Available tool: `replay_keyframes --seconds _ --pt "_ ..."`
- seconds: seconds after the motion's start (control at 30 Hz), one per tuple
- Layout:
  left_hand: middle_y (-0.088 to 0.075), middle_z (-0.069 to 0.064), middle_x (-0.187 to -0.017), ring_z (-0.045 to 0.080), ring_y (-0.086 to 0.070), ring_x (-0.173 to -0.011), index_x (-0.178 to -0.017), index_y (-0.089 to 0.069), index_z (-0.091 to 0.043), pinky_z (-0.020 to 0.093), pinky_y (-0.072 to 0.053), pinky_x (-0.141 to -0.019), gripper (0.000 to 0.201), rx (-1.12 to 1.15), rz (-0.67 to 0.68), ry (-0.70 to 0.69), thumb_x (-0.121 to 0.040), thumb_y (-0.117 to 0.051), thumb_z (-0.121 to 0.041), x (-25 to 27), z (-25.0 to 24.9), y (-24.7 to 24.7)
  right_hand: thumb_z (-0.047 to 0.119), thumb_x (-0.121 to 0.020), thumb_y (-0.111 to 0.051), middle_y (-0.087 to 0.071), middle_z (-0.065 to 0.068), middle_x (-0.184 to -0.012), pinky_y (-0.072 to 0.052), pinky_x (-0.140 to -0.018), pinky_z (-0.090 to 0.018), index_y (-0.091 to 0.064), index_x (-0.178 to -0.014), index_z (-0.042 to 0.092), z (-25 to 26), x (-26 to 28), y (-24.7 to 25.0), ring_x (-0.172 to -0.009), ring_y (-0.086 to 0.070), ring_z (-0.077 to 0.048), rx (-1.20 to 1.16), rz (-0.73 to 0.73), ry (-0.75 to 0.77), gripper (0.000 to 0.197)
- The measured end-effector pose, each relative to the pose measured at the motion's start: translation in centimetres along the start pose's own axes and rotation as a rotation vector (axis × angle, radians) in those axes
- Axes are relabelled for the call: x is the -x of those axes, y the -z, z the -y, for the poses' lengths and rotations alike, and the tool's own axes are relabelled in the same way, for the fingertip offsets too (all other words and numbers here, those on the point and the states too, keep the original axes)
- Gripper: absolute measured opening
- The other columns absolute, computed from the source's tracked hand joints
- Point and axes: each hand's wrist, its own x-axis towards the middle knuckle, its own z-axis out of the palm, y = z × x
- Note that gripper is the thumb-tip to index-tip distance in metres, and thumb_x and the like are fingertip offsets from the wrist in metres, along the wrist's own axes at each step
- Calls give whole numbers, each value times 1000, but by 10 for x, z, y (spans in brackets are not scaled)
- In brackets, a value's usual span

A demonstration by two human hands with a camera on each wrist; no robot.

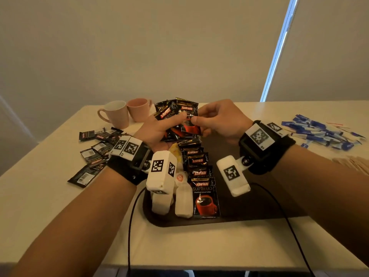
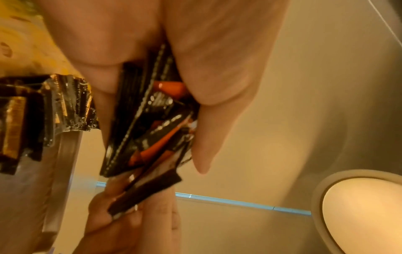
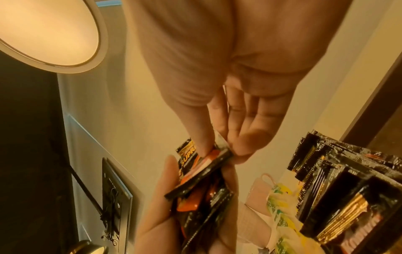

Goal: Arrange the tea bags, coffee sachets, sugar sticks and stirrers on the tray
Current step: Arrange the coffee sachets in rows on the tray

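My left hand (image 1: 159, 128) grips a fanned bunch of black coffee sachets (image 1: 177, 116) above the far end of the dark tray (image 1: 259, 208). My right hand (image 1: 201, 121) pinches the front sachet (image 3: 200, 173) of that bunch between thumb and fingers. In the left wrist view the bunch of sachets (image 2: 147, 130) sits between thumb and fingers. A row of overlapping coffee sachets (image 1: 199, 172) runs down the tray's middle. White and yellow tea bags (image 1: 182, 198) lie to its left, partly hidden by my wrist camera.
Loose coffee sachets (image 1: 93, 152) lie scattered on the table at the left. A white mug (image 1: 115, 113) and a pink mug (image 1: 138, 108) stand at the back left. Blue sugar sticks (image 1: 321, 132) lie heaped at the right. Cables hang over the near table edge.
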Motion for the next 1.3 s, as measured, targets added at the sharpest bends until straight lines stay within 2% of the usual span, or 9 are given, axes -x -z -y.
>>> replay_keyframes --seconds 0.13,0.27,0.33,0.47,0.57,0.63,0.77,0.93,1.3 --pt "-60 24 -131 41 -58 -122 -137 -48 -4 58 -46 -102 50 19 27 -14 -89 -63 -10 -5 1 7 11 -82 -77 -71 -13 -83 -54 -52 -24 -65 -93 3 1 -6 3 -65 -69 -18 -55 5 -48 17" --pt "-71 23 -102 35 -71 -92 -109 -61 1 45 -60 -83 19 52 -49 -31 -96 -47 1 -10 5 14 15 -80 -81 -69 -4 -79 -51 -50 -27 -65 -90 11 -1 -18 26 -61 -67 -12 -49 -95 -113 20" --pt "-73 20 -98 32 -73 -88 -104 -61 1 40 -62 -76 19 92 -49 -43 -96 -43 4 -8 7 16 17 -78 -83 -70 -4 -80 -52 -53 -28 -66 -91 11 -7 -26 37 -63 -68 -14 -2 -115 -141 22" --pt "-71 20 -107 33 -72 -96 -113 -58 4 39 -62 -76 27 192 -89 -64 -87 -51 1 -3 9 20 16 -77 -84 -70 -10 -84 -58 -66 -33 -67 -93 7 -27 -41 50 -68 -67 -18 123 -132 -231 25" --pt "-67 23 -115 30 -73 -91 -131 -49 9 34 -61 -69 52 222 -95 -46 -82 -54 -5 1 9 21 16 -79 -82 -70 -10 -81 -58 -58 -27 -66 -91 8 -40 -52 56 -65 -67 -17 289 -140 -307 21" --pt "-66 24 -116 29 -73 -89 -136 -45 10 34 -60 -70 56 235 -92 -49 -83 -53 -7 2 10 24 14 -82 -80 -69 -10 -78 -56 -54 -25 -65 -87 9 -47 -60 57 -62 -65 -17 396 -118 -341 17" --pt "-66 23 -111 27 -72 -85 -136 -45 11 34 -61 -72 54 260 -63 -64 -85 -51 -7 2 13 28 9 -84 -78 -63 -10 -73 -57 -69 -33 -60 -75 7 -59 -76 53 -67 -63 -22 476 -77 -401 20" --pt "-69 22 -104 27 -71 -86 -124 -56 7 33 -61 -74 43 225 -36 -45 -84 -51 -9 1 15 32 15 -83 -79 -69 -9 -72 -54 -48 -22 -61 -79 8 -63 -88 52 -58 -67 -14 501 -36 -415 20" --pt "-69 19 -109 29 -72 -96 -125 -55 3 35 -61 -73 43 207 -62 -51 -84 -52 -7 1 16 33 18 -80 -80 -74 -9 -70 -56 -52 -23 -67 -85 3 -65 -96 41 -61 -73 -16 489 16 -473 20"
